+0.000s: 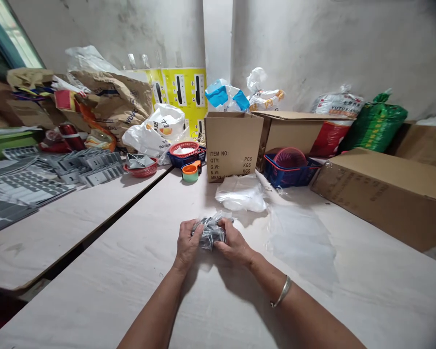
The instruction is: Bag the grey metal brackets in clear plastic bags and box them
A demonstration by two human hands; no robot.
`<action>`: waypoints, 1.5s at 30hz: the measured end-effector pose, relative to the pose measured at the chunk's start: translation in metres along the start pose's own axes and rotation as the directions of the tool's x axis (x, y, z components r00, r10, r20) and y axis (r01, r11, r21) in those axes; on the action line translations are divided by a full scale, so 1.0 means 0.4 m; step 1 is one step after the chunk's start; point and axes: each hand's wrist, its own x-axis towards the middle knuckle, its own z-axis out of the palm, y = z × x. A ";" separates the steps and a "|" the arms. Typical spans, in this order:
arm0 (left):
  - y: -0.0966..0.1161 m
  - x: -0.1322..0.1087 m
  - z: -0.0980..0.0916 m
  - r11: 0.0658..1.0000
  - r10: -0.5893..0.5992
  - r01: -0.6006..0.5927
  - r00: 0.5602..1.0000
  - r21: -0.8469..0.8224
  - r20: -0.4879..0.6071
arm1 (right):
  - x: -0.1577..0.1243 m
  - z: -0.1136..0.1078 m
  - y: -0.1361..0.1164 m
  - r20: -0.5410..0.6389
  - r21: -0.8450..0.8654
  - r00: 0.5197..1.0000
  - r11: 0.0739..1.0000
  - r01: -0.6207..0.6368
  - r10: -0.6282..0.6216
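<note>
Between my two hands is a clear plastic bag [211, 231] with dark grey pieces inside; what the pieces are I cannot make out. My left hand [187, 242] is closed on the bag's left side, thumb on top. From the right, my right hand [234, 241] grips the other side, its fingers curled around the plastic. The bag is held just over the white table [131, 271]. Beyond it lies a crumpled heap of clear plastic bags [241, 193]. Flat, thin plastic sheets [301, 242] are spread to the right of my right hand.
An upright cardboard box [234, 140] stands ahead, with a blue basket [292, 175] beside it and a long carton [385, 194] at right. An orange and green tape dispenser [191, 172] sits left of the box. Grey printed cards [29, 186] cover the left table, across a gap.
</note>
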 end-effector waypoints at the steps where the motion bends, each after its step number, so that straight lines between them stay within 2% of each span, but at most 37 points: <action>1: -0.002 0.000 -0.001 0.997 -0.049 0.048 0.999 -0.054 -0.010 | -0.002 0.003 0.000 -0.025 0.016 1.000 1.000 -0.014 0.015; 4: -0.009 -0.007 -0.006 0.954 -0.151 0.149 0.988 -0.261 0.015 | -0.005 0.012 0.001 -0.084 0.023 0.996 1.000 -0.016 0.018; 6: -0.016 -0.008 -0.010 0.937 -0.136 0.150 0.988 -0.317 0.068 | -0.005 0.018 0.003 -0.108 0.026 0.994 1.000 0.004 -0.001; 10: -0.028 0.008 -0.014 0.981 -0.078 0.097 0.990 -0.169 0.114 | 0.008 0.024 0.016 -0.125 0.057 0.992 0.998 0.029 -0.022; 15: -0.034 0.026 -0.009 0.991 0.004 -0.003 1.000 0.131 -0.013 | 0.032 0.023 0.032 -0.140 0.032 0.990 0.999 0.030 -0.025; 18: -0.035 0.017 -0.011 0.963 -0.004 -0.003 1.000 0.271 0.024 | 0.040 0.023 0.035 -0.142 0.011 0.989 0.999 0.031 -0.029; 21: -0.036 0.006 -0.016 0.960 0.003 -0.017 0.999 0.281 0.049 | 0.040 0.022 0.039 -0.155 -0.017 0.987 0.999 0.030 -0.032; 27: -0.044 0.005 -0.021 0.969 0.063 -0.055 0.998 0.241 -0.027 | 0.022 0.009 0.048 -0.187 -0.085 0.980 0.995 0.045 -0.060; 33: -0.040 0.002 -0.031 0.975 0.123 -0.129 0.992 0.181 0.040 | 0.004 0.006 0.048 -0.218 -0.135 0.970 0.988 0.081 -0.109; 36: -0.037 -0.002 -0.034 0.978 0.092 -0.095 0.995 0.185 0.027 | -0.004 0.013 0.037 -0.261 -0.145 0.958 0.986 0.080 -0.116; 38: -0.033 -0.005 -0.037 0.975 0.089 -0.083 0.996 0.206 -0.020 | -0.007 0.015 0.026 -0.290 -0.147 0.950 0.986 0.073 -0.113; 41: -0.018 -0.017 -0.045 0.947 0.198 -0.162 0.974 0.279 -0.107 | -0.012 0.011 0.008 -0.321 -0.155 0.940 0.986 0.067 -0.115; 42: -0.012 -0.023 -0.048 0.925 0.252 -0.210 0.963 0.316 -0.099 | -0.014 0.010 0.002 -0.333 -0.172 0.935 0.983 0.066 -0.121; 45: 0.006 -0.043 -0.053 0.847 0.350 -0.335 0.936 0.414 0.041 | -0.029 0.010 -0.017 -0.408 -0.264 0.901 0.964 0.039 -0.148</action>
